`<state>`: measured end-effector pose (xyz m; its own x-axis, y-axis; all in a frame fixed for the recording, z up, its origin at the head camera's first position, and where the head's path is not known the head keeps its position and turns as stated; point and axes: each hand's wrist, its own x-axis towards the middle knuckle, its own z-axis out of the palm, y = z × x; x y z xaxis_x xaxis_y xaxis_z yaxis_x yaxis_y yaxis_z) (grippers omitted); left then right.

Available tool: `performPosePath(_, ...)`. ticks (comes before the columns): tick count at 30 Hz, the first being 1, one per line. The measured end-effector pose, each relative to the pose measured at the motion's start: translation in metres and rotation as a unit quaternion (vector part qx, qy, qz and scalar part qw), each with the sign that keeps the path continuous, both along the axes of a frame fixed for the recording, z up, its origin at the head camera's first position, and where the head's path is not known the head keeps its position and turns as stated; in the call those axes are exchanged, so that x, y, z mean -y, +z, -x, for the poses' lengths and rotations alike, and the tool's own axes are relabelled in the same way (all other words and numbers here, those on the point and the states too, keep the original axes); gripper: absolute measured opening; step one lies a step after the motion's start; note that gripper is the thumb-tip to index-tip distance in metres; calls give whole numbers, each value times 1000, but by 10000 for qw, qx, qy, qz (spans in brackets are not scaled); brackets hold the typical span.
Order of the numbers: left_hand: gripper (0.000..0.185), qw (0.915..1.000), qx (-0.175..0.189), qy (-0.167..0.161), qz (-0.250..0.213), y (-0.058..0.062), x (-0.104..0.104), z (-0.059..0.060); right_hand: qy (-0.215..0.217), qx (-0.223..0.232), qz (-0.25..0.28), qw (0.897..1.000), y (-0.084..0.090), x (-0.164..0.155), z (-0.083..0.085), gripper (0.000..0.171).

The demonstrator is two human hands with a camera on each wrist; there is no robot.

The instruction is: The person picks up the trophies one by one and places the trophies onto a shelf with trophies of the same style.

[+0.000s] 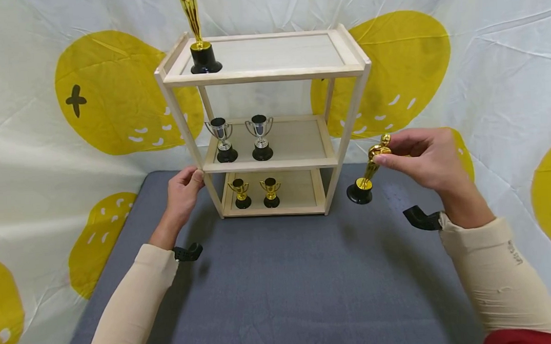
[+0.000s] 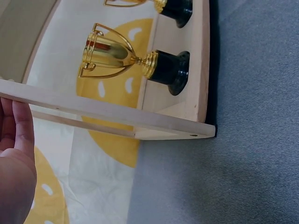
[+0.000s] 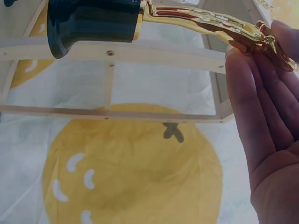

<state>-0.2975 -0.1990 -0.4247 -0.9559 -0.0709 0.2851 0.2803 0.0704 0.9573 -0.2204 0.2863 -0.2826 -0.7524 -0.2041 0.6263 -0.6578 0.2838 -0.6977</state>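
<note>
Pinched at its upper body by my right hand [image 1: 429, 157], a gold figurine trophy [image 1: 367, 178] with a black round base hangs tilted, right of the wooden shelf [image 1: 261, 165]. In the right wrist view, thumb and fingertips hold the trophy [image 3: 201, 23] around its head and chest. My left hand [image 1: 181, 194] grips the left upright of the shelf, near the middle tier. In the left wrist view, the fingers [image 2: 22, 123] meet the upright [image 2: 93, 108]. Another gold figurine trophy [image 1: 205, 57] stands on the top tier at the left; its head is cut off.
Two silver cups [image 1: 222, 138] [image 1: 260, 136] stand on the middle tier, left and centre. Two small gold cups [image 1: 240, 193] [image 1: 270, 191] stand on the bottom tier. The shelf rests on a grey cloth-covered table [image 1: 280, 284], before a white curtain [image 1: 17, 75] with yellow prints.
</note>
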Motion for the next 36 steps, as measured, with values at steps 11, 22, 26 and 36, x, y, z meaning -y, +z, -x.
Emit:
performPosePath(11, 20, 9999, -48, -64, -127, 1, -1, 0, 362, 52, 748, 9965, 24, 10, 1, 26)
performPosePath(22, 35, 10000, 2, -31, 38, 3, -1, -1, 749, -440, 465, 9951, 56, 24, 2, 23)
performPosePath(26, 37, 9999, 27, -32, 92, 3, -1, -2, 825, -492, 545, 9939, 65, 28, 4, 23)
performPosePath(36, 36, 10000, -13, -33, 35, 1, 0, 0, 937, -299, 827, 9917, 79, 34, 5, 22)
